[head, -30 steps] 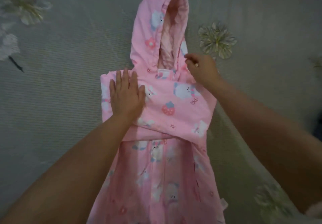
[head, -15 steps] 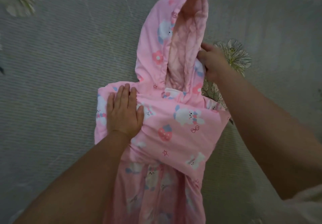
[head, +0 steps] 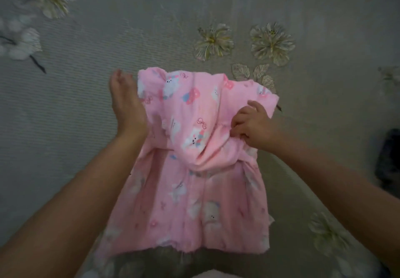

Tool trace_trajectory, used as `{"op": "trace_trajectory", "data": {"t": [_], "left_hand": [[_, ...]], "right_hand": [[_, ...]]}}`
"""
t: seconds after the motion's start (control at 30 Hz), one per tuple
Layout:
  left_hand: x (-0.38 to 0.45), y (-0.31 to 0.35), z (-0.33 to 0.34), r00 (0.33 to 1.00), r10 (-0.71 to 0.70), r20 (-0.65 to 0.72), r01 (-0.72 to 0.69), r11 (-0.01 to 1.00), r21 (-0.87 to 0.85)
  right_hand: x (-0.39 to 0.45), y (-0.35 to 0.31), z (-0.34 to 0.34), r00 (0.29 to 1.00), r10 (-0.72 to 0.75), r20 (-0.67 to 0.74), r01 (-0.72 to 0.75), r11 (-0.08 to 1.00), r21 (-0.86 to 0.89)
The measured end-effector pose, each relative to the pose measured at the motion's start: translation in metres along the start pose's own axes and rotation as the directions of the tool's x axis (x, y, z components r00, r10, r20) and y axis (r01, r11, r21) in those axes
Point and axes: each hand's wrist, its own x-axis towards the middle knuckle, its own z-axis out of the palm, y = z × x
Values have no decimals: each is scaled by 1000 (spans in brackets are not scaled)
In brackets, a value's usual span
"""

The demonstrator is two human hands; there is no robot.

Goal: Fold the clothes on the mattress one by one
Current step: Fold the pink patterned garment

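- A pink hooded garment [head: 194, 169], printed with white animals and bows, is spread on the grey mattress [head: 86, 115] at the centre of the frame
- Its hood [head: 194, 113] is laid down over the body of the garment, the tip bunched towards the lower middle
- The left hand [head: 126, 104] is set edge-on against the garment's left side, fingers [head: 118, 78] straight and together, nothing gripped
- The right hand [head: 252, 125] is curled into the hood's right edge, cloth pinched in its fingers [head: 239, 121]
- Pale flowers [head: 213, 41] are printed on the mattress in the upper part of the frame
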Motion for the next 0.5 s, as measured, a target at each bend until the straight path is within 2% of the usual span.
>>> {"op": "trace_trajectory", "data": {"t": [0.03,0.07,0.1,0.13,0.17,0.2,0.23,0.27,0.3,0.33,0.37,0.4,0.5], "left_hand": [[-13,8,-3,976,186,109,-201,970,138],[-23,10,-3,901,319,294,-392,890,235],[-31,7,0,773,361,521,-559,776,292],[-38,3,3,627,296,720,-694,632,345],[-42,-5,6,509,153,847,-797,456,396],[-44,-16,6,449,18,893,-858,287,425],[-45,-27,3,440,-78,895,-881,154,447],[-48,-37,-3,461,-141,876,-879,67,473],[-50,-48,-9,491,-168,855,-865,24,501],[-52,-58,-14,511,-174,842,-854,5,519],[-55,-66,-18,521,-167,837,-850,-13,526],[-58,-73,-22,538,-151,830,-842,-40,538],[-65,-89,-25,597,-64,800,-802,-81,592]], "right_hand": [[-5,-6,5,996,33,79,-32,999,-14],[-7,-10,6,981,88,176,-87,996,-12],[-7,-10,4,953,145,267,-157,987,25],[-7,-9,1,923,205,326,-241,968,74],[-6,-7,-2,920,261,294,-316,935,160],[-5,-4,-6,920,331,210,-378,890,256],[-3,-1,-10,919,387,68,-389,871,300],[1,3,-13,902,426,-69,-393,877,277],[10,8,-14,880,448,-155,-409,883,230],[23,13,-15,867,473,-155,-450,878,163],[38,18,-14,866,495,-69,-488,867,98],[53,20,-15,851,520,74,-524,851,43],[85,26,-15,748,524,407,-577,817,9]]}}
